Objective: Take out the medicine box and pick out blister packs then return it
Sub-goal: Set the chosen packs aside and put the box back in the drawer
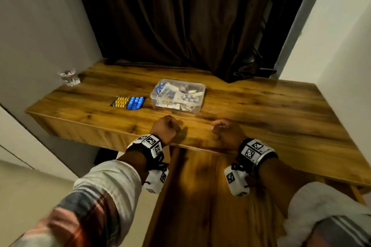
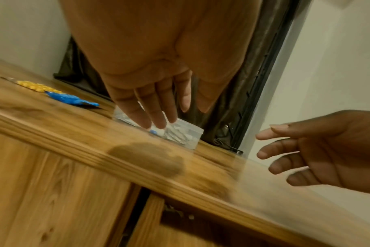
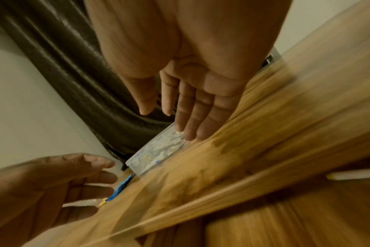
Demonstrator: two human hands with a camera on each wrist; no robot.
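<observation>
A clear plastic medicine box [image 1: 177, 95], lidless and full of packets, stands mid-table. Left of it lie a yellow blister pack [image 1: 120, 101] and a blue blister pack [image 1: 135, 103], side by side. My left hand [image 1: 167, 126] and right hand [image 1: 226, 129] hover over the table's front edge, short of the box and apart from each other. Both hold nothing. In the left wrist view my left hand [image 2: 156, 113] has relaxed fingers in front of the box [image 2: 184, 135]. In the right wrist view my right hand [image 3: 186, 117] points loosely toward the box [image 3: 156, 152].
A drinking glass [image 1: 69, 77] stands at the table's [image 1: 261, 106] far left corner. A dark brown curtain [image 1: 180, 16] hangs behind, with white walls on both sides. A wooden panel [image 1: 200, 186] juts out below the table's front edge, between my arms.
</observation>
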